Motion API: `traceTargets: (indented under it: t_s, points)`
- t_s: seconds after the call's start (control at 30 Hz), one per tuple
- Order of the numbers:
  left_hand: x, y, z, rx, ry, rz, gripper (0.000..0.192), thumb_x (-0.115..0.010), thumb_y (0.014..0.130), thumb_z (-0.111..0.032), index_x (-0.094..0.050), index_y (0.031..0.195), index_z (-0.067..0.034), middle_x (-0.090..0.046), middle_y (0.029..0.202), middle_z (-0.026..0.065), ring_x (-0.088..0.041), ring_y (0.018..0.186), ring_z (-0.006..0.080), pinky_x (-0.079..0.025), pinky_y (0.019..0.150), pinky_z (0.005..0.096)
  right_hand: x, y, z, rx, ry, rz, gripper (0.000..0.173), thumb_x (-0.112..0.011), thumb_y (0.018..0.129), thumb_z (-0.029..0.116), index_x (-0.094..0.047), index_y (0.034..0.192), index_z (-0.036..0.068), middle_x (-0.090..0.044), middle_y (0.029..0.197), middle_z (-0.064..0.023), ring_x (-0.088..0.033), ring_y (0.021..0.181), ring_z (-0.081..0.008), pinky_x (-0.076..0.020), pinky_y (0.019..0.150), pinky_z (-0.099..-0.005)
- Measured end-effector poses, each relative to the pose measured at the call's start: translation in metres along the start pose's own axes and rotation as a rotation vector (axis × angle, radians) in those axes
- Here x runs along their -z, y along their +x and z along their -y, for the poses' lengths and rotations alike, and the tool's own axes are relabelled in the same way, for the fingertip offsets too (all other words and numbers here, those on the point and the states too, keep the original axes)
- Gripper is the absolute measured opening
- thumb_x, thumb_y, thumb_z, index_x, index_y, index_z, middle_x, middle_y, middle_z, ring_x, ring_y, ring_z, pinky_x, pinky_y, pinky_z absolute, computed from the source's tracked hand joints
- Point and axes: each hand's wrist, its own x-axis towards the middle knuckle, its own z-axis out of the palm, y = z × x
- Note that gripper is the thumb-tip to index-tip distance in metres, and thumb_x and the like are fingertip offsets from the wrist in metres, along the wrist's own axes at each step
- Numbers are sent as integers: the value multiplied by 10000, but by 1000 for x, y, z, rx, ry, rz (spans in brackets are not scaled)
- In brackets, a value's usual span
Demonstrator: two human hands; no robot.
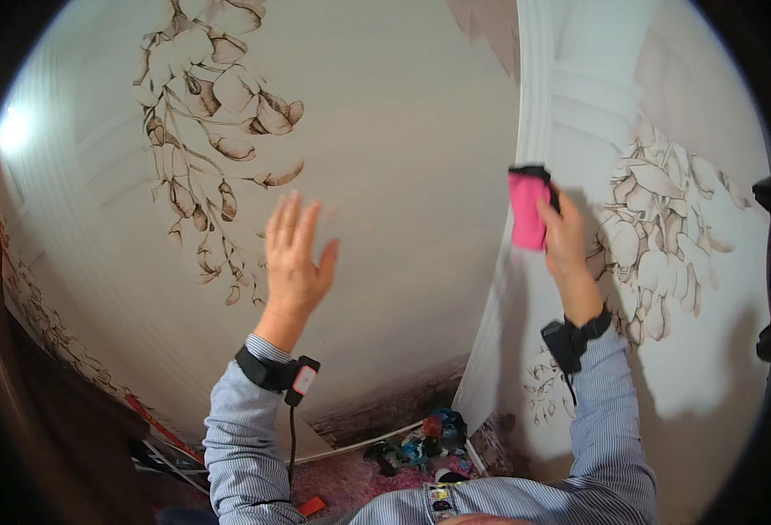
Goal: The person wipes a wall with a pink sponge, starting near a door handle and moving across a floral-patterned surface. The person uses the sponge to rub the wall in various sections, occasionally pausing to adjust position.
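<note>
My left hand point(295, 259) is raised before the wall point(398, 197), which has a brown floral pattern of hanging blossoms; its fingers are somewhat spread and nothing is in it. Whether its fingertips touch the surface I cannot tell. My right hand point(564, 233) grips a flat pink pad or cloth point(527, 209) with a black edge, close to the white moulding-like band point(535, 85) where two patterned surfaces meet. Both wrists wear black straps with small devices and cables.
Below, by the foot of the wall, lies a heap of dark and coloured material point(435, 436) on a pinkish floor covering. A small orange-red piece point(311, 505) lies near my left sleeve. Dark fabric point(64, 420) and a red strip point(162, 430) are at lower left. A bright light shines at upper left.
</note>
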Motion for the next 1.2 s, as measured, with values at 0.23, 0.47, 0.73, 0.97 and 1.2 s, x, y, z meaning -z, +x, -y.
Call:
traceTargets:
  t_s: [0.23,0.47,0.73,0.97,1.2]
  points:
    - [-31,7,53,46,422,-51,514,-607,835,-230,-488,1324,-121,-351,1450,173,-297,1357,339,-217,1092,477,-23,117,-18,798,-525,-317,332,-542,858,37,-600,1184,61,-655,1061,-133,-627,951,-273,-478,861,-344]
    - [-52,-2,73,22,585,-50,537,-521,885,-380,-470,1339,-98,-270,1493,192,-179,1414,330,-48,1140,458,-67,147,-80,945,-735,-124,473,-621,820,242,-541,1262,95,-427,1379,-180,-414,1211,-423,-362,972,-507]
    - [-54,-5,76,20,603,-62,532,-451,921,-429,-478,1324,-82,-273,1487,207,-191,1407,346,-64,1139,457,-118,45,-128,1184,-557,249,424,-632,786,233,-609,1208,197,-472,1359,-106,-428,1223,-358,-325,971,-515]
    - [-52,-4,76,9,616,-39,526,-453,921,-416,-474,1326,-81,-272,1484,217,-181,1410,348,-55,1140,461,-113,211,-51,1172,-665,-349,370,-599,848,287,-621,1200,174,-543,1290,-122,-448,1194,-401,-343,996,-490]
    - [-53,-6,76,13,594,-44,528,-493,905,-394,-466,1343,-100,-279,1479,221,-174,1413,343,-36,1142,463,-161,206,-22,1241,-727,-260,394,-584,859,252,-589,1242,160,-533,1302,-113,-480,1173,-352,-378,938,-489]
